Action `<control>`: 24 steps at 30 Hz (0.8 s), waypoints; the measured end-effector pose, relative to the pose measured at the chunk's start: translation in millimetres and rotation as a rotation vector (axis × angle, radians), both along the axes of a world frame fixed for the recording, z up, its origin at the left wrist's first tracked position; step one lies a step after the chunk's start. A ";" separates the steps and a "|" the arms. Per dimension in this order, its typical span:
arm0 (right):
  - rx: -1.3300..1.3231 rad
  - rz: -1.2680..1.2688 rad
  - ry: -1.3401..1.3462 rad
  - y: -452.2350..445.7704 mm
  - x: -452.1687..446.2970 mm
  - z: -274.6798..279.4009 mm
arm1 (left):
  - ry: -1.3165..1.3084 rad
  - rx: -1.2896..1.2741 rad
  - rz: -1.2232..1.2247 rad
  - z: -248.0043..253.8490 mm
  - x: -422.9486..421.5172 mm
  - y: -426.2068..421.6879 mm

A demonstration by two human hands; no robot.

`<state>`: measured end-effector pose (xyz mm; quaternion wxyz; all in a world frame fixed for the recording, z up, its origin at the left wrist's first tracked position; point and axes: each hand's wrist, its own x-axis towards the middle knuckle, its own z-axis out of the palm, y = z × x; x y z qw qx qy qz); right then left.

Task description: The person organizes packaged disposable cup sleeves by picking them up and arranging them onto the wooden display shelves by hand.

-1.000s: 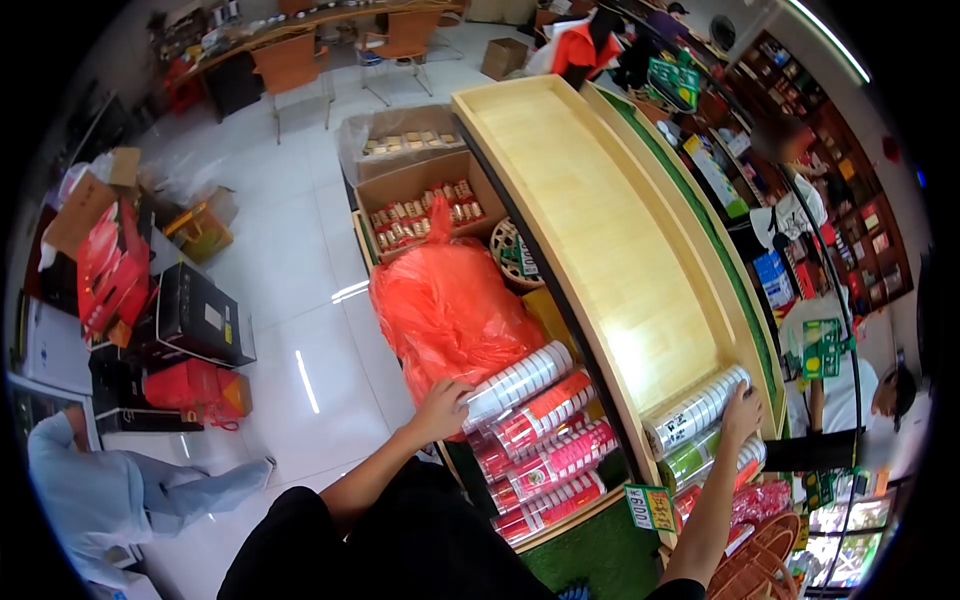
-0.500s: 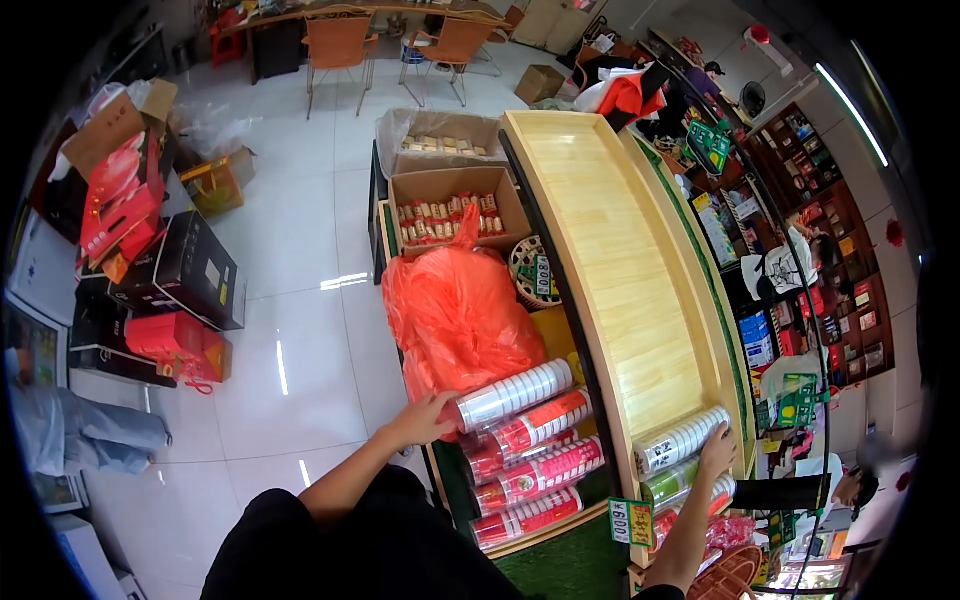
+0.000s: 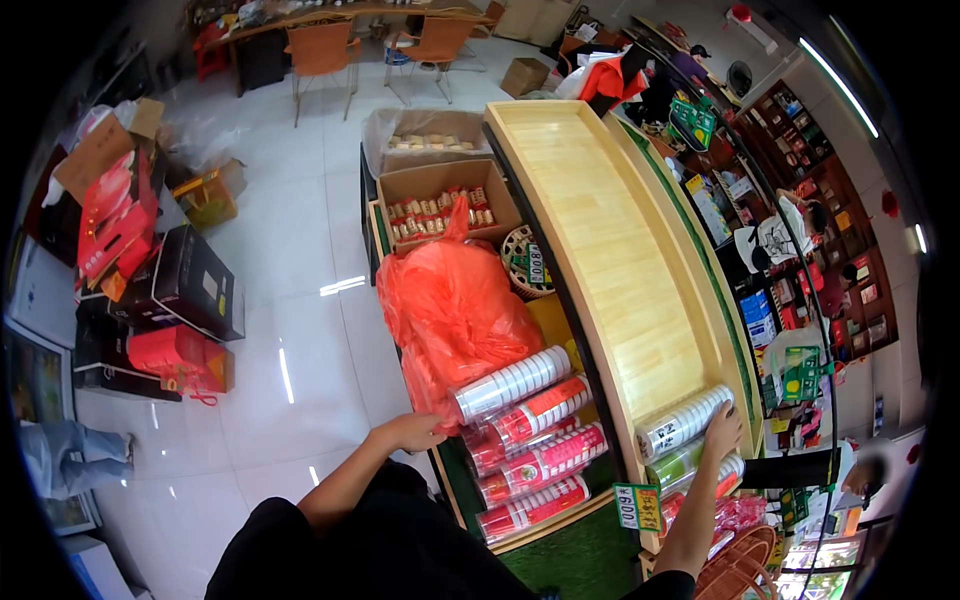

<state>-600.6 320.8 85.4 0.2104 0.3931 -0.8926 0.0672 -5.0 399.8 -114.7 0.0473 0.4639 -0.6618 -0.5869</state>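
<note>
My right hand (image 3: 722, 434) is wrapped round the end of a clear tube of stacked white pieces (image 3: 685, 422), which lies in the near end of the long wooden tray (image 3: 625, 270). Just below it in the tray is a green tube (image 3: 678, 462). My left hand (image 3: 410, 433) is beside the lower edge of the red plastic bag (image 3: 460, 305), its fingers loosely extended. Close to its fingertips lies another tube of white pieces (image 3: 515, 384), resting above several red-and-white tubes (image 3: 545, 453) on the lower shelf. Whether the fingertips touch the bag is unclear.
Behind the bag stand a cardboard box of small wrapped packs (image 3: 440, 212) and a round basket (image 3: 522, 262). A green price sign (image 3: 637, 507) is on the tray's near corner. Black boxes (image 3: 195, 285) stand on the floor at left. A person's legs (image 3: 75, 458) show at far left.
My left hand has come away from the end of the white tube on the shelf and moved slightly down. My right hand stays on the tube in the tray. The view has shifted slightly.
</note>
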 end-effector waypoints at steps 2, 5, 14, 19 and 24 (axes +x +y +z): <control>0.003 -0.011 0.002 0.8 -0.1 -2.3 | 0.036 0.178 0.045 48.3 1.8 -9.2; -0.025 0.004 0.038 0.6 -5.6 -6.8 | 0.229 -0.380 0.175 105.5 7.2 -22.8; -0.010 -0.012 0.047 -2.3 1.5 -5.1 | 0.940 -1.313 0.308 347.4 10.5 -10.7; 0.012 -0.025 -0.001 -5.2 10.6 1.9 | 1.076 -1.390 0.051 399.7 -4.7 5.0; 0.028 -0.035 -0.060 -9.6 11.9 4.1 | 1.164 -1.380 0.022 399.4 -24.4 11.5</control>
